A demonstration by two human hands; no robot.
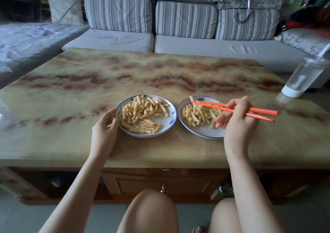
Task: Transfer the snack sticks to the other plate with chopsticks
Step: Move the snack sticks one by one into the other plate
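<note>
At bench (125,71) near edge, 6 o'clock side, two white plates w/ blue rim and blue flower print sit side by side, just apart.

L hand (105,125): forearm reaches in from 7 o'clock. Thumb and curled fingers grip L plate (169,123) rim at its 9 o'clock.

R hand (235,118): forearm in from 5 o'clock, hand over 3 o'clock edge of R plate (201,130). Fingers closed on orange chopsticks (209,106). Tips point toward 9 o'clock and sit above plate's 12 o'clock. Butt ends stick out toward 3 o'clock.

Snack sticks (141,113): ridged, pale yellow. Big pile on L plate, smaller pile (196,115) on R plate. One tilted stick (192,99) is at chopstick tips; cannot tell if pinched or resting on pile.

Around: clear bottle (303,73) w/ white base at bench 2 o'clock corner, well apart from the plates. Striped grey sofa (178,43) beyond bench at 12 o'clock. Bare knees (150,211) below bench edge.
</note>
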